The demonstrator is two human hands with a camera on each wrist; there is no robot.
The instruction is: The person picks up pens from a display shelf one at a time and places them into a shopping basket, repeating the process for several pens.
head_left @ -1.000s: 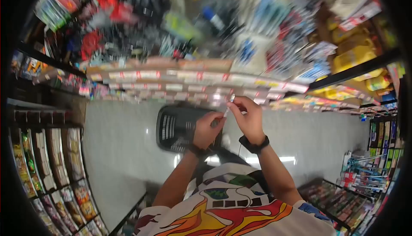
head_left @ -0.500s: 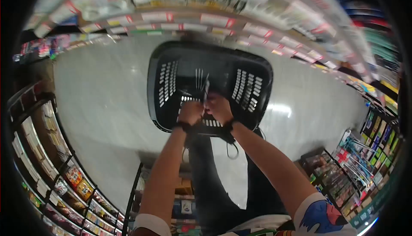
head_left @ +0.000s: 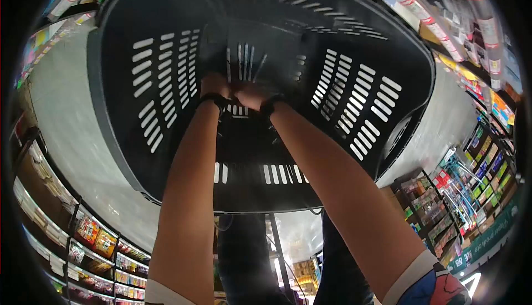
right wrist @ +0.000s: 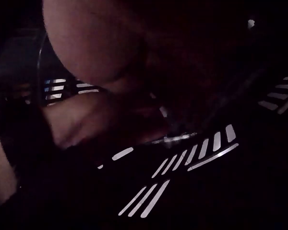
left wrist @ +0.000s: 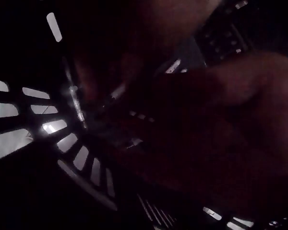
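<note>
Both hands are deep inside a large black plastic shopping basket with slotted sides. The left hand and right hand are side by side low in it, overlapping in the head view, with dark bands on both wrists. Deep shadow hides most of the fingers. A thin, shiny pale strip shows by the left hand's fingertips in the right wrist view. The left wrist view shows this strip near dim fingers as well. I cannot tell whether either hand grips it.
Shelves of packaged goods curve along the left. More stocked shelving stands at the right, and price-tagged shelf edges run beyond the basket. Grey shiny floor surrounds the basket. The person's legs are just behind it.
The head view has dropped much closer to the basket. Both hands, earlier pinching a small thin pale item in front of the shelves, have moved down inside the basket.
</note>
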